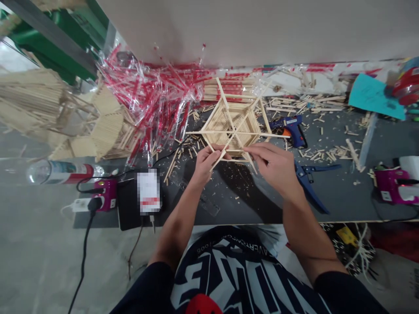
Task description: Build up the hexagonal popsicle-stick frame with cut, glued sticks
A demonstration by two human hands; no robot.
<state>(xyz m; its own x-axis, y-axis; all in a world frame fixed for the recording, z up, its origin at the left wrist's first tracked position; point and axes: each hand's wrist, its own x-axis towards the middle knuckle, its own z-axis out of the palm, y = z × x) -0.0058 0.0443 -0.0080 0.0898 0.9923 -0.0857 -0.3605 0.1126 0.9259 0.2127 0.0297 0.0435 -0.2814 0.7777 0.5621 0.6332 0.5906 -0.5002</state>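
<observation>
A dark printed shirt (229,279) fills the bottom of the view, with both forearms reaching out over it to the near edge of the counter (248,209). Directly ahead, a hexagonal frame of wooden sticks (232,126) lies flat, its spokes crossing at the centre and its longest stick running left to right. The left hand (205,163) is closed in a pinch on a spoke at the frame's near edge, and the right hand (271,168) pinches the same edge just beside it, fingers extended. Beyond the frame, clear plastic wrappers (147,100) hold red-striped sticks. A blue glue gun (290,131) sits right of the frame, among loose wooden offcuts (327,152).
</observation>
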